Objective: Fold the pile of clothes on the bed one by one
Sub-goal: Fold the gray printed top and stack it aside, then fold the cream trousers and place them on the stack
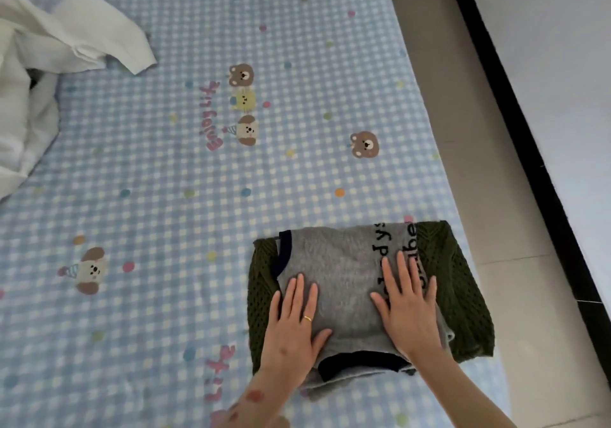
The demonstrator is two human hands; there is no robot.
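A folded grey shirt (340, 262) with black lettering and dark navy trim lies on top of a folded dark green knit garment (453, 269), near the bed's right edge. My left hand (294, 325) rests flat on the grey shirt's left part, fingers straight, a ring on one finger. My right hand (406, 305) presses flat on the shirt's right part, over the lettering. A heap of white unfolded clothes (49, 61) lies at the far left of the bed.
The bed (165, 229) is covered by a blue checked sheet with bear and dog prints. Its beige side (429, 80) runs along the right, then a pale tiled floor (545, 345) and a black strip (542, 163).
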